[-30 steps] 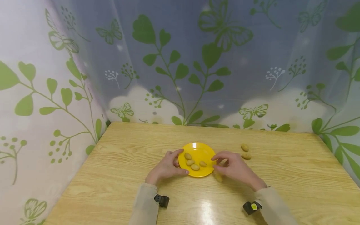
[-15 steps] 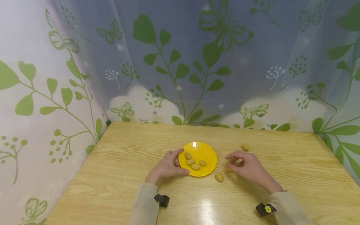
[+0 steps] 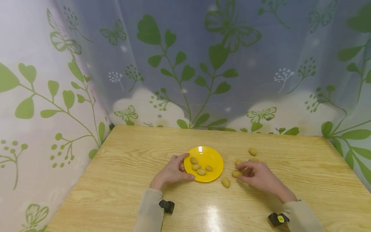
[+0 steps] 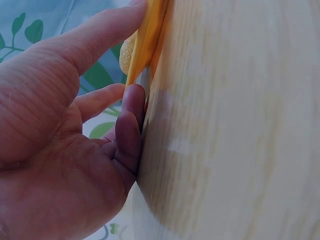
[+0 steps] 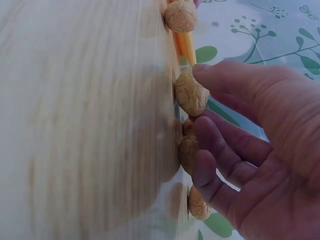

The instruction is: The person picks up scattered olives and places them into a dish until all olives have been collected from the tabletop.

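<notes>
A yellow plate (image 3: 214,158) lies on the table with several walnuts (image 3: 201,172) on it. My left hand (image 3: 171,170) holds the plate's left rim, thumb at the front and fingertips at the far side; in the left wrist view its other fingers (image 4: 130,135) rest low beside the rim. Right of the plate, my right hand (image 3: 261,175) has thumb and fingers on either side of a wrinkled tan walnut (image 5: 192,92), which still lies on the table. Whether the fingers bear firmly on it is hard to see.
Another walnut (image 3: 225,182) lies near the plate's front right edge. More lie around the right hand: one (image 3: 238,162) by its fingertips, one (image 3: 254,159) partly behind it, and one (image 3: 252,151) farther back. A patterned curtain (image 3: 185,64) hangs behind the wooden table (image 3: 139,145).
My right hand has moved right, away from the plate's edge, to a walnut on the table. The left hand and the plate have stayed almost still.
</notes>
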A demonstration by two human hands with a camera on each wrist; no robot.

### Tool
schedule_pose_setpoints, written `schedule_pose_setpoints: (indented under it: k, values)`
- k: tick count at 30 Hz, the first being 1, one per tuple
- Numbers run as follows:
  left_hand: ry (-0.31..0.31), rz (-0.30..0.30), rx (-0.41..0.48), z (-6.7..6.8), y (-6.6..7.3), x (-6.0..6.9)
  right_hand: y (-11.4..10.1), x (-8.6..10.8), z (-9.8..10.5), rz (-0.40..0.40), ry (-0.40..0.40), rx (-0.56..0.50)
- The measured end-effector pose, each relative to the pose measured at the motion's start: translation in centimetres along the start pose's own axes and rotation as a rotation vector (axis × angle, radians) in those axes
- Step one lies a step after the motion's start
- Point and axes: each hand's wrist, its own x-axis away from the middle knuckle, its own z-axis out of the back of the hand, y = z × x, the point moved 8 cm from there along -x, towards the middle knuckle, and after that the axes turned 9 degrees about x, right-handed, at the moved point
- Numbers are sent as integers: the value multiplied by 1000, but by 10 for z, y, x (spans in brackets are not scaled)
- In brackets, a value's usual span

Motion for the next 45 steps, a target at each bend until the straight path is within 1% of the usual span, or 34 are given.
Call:
schedule_pose_setpoints:
  k: [6,16,21,28,35,38,45]
  values:
    - [-2,4,5,0,0,0,1,-1,-6,-13,-55,7]
    - [0,8,-17,0,0,0,0,-3,-7,-5,-50,21]
    - [-2,4,-16,0,0,0,0,-2,-4,-6,-34,16]
    - [-3,1,-10,-1,0,-1,-3,-3,3,-5,22,22]
    - [5,3,-19,0,0,-1,-15,-12,7,22,79,-30]
    - [3,5,-16,0,0,0,-20,-16,6,21,98,-51]
    - [0,7,-10,0,-1,0,-26,-30,-2,34,93,-101]
